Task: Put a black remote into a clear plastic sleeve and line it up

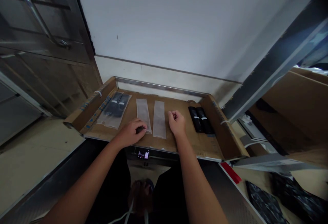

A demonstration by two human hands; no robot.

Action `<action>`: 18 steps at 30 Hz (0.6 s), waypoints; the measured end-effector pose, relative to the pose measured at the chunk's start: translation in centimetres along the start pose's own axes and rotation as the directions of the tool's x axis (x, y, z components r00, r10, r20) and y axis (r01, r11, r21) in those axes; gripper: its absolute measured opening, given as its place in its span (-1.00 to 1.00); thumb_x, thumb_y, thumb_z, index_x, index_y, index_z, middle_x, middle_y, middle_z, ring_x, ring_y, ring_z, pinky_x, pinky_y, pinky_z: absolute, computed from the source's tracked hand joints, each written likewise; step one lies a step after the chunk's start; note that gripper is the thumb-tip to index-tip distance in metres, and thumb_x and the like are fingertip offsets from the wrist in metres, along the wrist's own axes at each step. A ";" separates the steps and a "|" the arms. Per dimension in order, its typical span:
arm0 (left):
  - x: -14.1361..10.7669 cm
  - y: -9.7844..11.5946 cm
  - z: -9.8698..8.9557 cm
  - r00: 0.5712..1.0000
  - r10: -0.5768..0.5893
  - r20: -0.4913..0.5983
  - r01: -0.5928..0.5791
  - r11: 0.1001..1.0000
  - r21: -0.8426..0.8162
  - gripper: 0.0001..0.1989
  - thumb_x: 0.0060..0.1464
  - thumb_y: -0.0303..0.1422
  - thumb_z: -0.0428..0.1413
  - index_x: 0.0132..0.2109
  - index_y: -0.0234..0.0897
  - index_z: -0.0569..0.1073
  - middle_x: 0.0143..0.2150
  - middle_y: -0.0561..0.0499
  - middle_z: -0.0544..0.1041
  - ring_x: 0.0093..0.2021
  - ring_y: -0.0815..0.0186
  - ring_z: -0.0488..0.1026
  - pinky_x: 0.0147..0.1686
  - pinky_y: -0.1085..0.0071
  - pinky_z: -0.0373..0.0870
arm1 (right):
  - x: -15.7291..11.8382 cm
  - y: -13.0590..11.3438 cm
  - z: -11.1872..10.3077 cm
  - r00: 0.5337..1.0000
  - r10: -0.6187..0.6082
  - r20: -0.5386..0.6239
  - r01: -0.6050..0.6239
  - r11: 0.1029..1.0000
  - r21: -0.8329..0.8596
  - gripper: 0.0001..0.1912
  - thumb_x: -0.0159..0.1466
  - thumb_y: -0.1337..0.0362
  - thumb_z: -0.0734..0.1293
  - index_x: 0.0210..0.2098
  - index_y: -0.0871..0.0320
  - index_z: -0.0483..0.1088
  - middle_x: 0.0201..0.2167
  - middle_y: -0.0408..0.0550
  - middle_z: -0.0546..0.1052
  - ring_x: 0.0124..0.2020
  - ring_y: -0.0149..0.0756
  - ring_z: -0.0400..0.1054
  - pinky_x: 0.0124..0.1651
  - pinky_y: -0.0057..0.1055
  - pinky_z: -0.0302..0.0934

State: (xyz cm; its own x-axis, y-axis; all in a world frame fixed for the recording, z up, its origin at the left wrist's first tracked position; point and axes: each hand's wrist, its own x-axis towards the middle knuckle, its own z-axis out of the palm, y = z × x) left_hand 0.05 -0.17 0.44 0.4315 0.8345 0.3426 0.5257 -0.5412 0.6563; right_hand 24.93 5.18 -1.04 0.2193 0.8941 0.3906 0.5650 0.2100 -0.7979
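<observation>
On the cardboard tray (179, 142) we see two empty sleeves (151, 116) in the middle, bagged remotes (115, 109) left, two bare remotes (201, 120) right.

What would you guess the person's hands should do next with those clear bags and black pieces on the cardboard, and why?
Probably the left hand should slide the small dark piece it covers into the left clear bag, whose near end lies at its fingertips. The second clear bag lies flat and looks unfilled beside it; the right hand rests loosely curled, holding nothing. Two more black pieces wait at right, bagged ones at left.
</observation>
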 end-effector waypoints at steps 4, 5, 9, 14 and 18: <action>-0.3 0.1 0.2 1.000 -0.001 0.001 0.001 1.000 -0.017 -0.85 0.09 -0.39 0.16 -0.16 -0.14 0.50 -0.08 -0.03 0.53 -0.01 0.20 0.46 0.06 0.23 0.38 | -0.1 -0.1 -0.1 1.000 -0.005 -0.011 0.005 1.000 -0.004 -0.65 0.27 0.02 0.23 -0.52 0.11 0.30 -0.62 -0.20 0.30 -0.51 -0.35 0.14 -0.40 -0.41 -0.01; -0.4 0.1 0.2 1.000 0.004 0.004 -0.004 1.000 -0.021 -0.85 0.08 -0.39 0.16 -0.16 -0.14 0.51 -0.07 -0.04 0.53 0.01 0.20 0.46 0.07 0.23 0.37 | -0.1 -0.1 -0.1 1.000 -0.005 -0.010 0.005 1.000 -0.002 -0.65 0.27 0.02 0.23 -0.52 0.11 0.30 -0.62 -0.20 0.29 -0.51 -0.34 0.14 -0.40 -0.41 -0.01; 0.0 -0.5 -1.1 0.996 0.007 -0.086 -0.010 1.000 -0.030 -0.86 0.14 -0.36 0.10 -0.14 -0.15 0.50 -0.01 -0.07 0.51 0.03 0.19 0.45 0.10 0.21 0.37 | 0.0 0.1 -0.1 1.000 0.007 -0.015 -0.007 1.000 0.006 -0.65 0.26 0.02 0.22 -0.51 0.11 0.32 -0.61 -0.19 0.32 -0.51 -0.34 0.17 -0.40 -0.41 0.00; 2.6 -3.3 -4.9 0.921 -0.184 -0.344 0.333 0.830 0.447 -0.71 0.11 -0.30 0.12 -0.02 -0.24 0.45 0.08 -0.22 0.44 0.17 -0.03 0.35 0.20 0.06 0.27 | 0.2 0.3 0.1 0.999 0.020 -0.033 -0.020 1.000 0.024 -0.66 0.25 0.02 0.22 -0.51 0.11 0.30 -0.61 -0.20 0.31 -0.52 -0.34 0.16 -0.40 -0.41 0.01; 4.8 -5.2 -6.4 0.828 -0.482 -0.287 0.542 0.556 0.630 -0.52 0.06 -0.20 0.15 0.06 -0.43 0.41 0.04 -0.41 0.42 0.10 -0.18 0.40 0.05 0.04 0.37 | 0.2 0.3 0.1 0.998 0.038 -0.040 -0.038 0.999 0.008 -0.66 0.24 0.01 0.22 -0.51 0.10 0.30 -0.62 -0.20 0.30 -0.52 -0.33 0.16 -0.40 -0.41 0.00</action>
State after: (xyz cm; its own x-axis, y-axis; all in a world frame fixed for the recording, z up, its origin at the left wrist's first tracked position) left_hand -5.33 7.27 2.98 -0.1070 0.9813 0.1602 0.9881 0.0870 0.1272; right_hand 25.01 5.45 -1.23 0.2720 0.8851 0.3777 0.5503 0.1789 -0.8156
